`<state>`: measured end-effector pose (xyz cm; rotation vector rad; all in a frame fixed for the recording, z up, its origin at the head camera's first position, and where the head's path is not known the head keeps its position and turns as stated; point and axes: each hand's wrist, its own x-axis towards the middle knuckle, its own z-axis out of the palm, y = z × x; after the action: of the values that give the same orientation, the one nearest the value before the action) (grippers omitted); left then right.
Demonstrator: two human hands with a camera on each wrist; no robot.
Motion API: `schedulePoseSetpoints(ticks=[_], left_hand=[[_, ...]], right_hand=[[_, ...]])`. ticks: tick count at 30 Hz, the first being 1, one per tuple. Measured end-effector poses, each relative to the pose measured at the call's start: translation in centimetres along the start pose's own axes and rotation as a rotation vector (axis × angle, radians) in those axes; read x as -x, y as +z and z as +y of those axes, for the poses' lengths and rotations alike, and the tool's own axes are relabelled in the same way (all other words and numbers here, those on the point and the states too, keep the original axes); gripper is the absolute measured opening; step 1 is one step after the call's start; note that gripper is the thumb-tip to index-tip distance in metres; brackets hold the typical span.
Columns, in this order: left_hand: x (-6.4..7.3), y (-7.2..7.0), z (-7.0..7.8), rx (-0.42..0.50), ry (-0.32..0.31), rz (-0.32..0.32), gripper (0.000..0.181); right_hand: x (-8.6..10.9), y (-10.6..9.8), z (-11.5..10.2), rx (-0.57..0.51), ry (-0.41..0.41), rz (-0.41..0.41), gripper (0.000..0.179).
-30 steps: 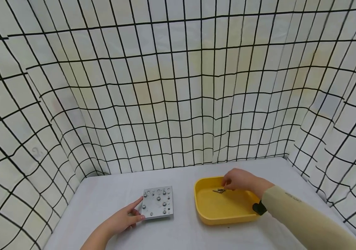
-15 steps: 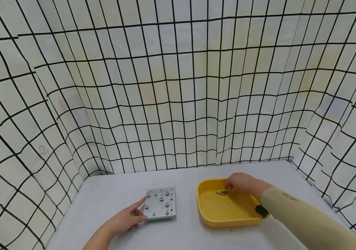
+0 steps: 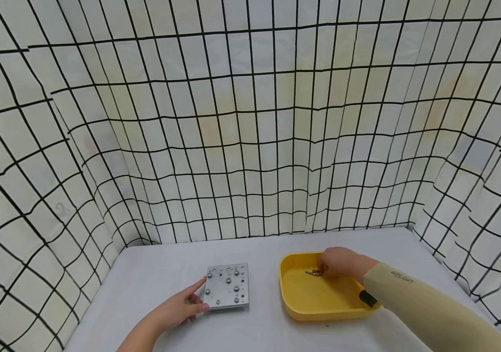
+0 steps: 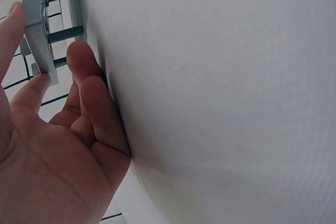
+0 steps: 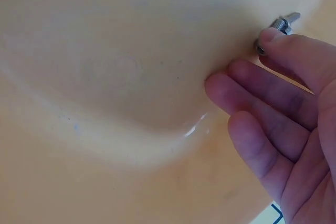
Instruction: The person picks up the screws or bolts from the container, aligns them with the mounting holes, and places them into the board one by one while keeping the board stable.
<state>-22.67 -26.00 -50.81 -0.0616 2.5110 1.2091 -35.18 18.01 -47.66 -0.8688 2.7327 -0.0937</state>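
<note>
A square silver metal plate (image 3: 227,287) with several screws in it lies on the table left of the middle. At its left side my left hand (image 3: 179,309) holds it, thumb at the near corner and index finger along the edge. In the left wrist view, threaded screw ends (image 4: 65,34) stick out beneath the plate, above the other fingers. My right hand (image 3: 340,261) reaches into a yellow tray (image 3: 320,314). Between its thumb and a mostly hidden finger it pinches a socket-head screw (image 5: 281,25). Small metal screws (image 3: 314,272) lie by the fingertips.
White cloth covers the table (image 3: 263,322). Behind and on both sides stand white walls (image 3: 232,161) with a black grid. A tiny dark speck (image 3: 327,326) lies just in front of the tray.
Plate, tray and both hands shift slightly right together as the head view turns. My right hand settles a little lower over the screws; the left keeps its hold on the plate.
</note>
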Motion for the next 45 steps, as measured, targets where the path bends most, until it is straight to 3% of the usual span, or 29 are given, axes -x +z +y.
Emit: schedulePoseSetpoints(ticks=[14, 18, 27, 36, 45], left_hand=[[-0.1, -0.1, 0.0, 0.003, 0.003, -0.011, 0.089], [0.0, 0.0, 0.0, 0.011, -0.005, -0.001, 0.088], [0.0, -0.1, -0.3, 0.010, 0.005, 0.005, 0.088], [0.0, 0.0, -0.3, 0.013, 0.006, 0.009, 0.087], [-0.1, 0.0, -0.2, 0.006, 0.013, 0.010, 0.088]], right_hand=[[0.4, 0.0, -0.2, -0.001, 0.008, -0.006, 0.023], [0.7, -0.2, -0.1, -0.074, 0.026, -0.003, 0.022], [1.1, -0.5, 1.2, -0.405, -0.008, 0.042, 0.005], [1.7, -0.9, 1.6, -0.453, -0.027, 0.088, 0.007], [1.6, -2.0, 0.4, -0.492, -0.031, 0.122, 0.010]])
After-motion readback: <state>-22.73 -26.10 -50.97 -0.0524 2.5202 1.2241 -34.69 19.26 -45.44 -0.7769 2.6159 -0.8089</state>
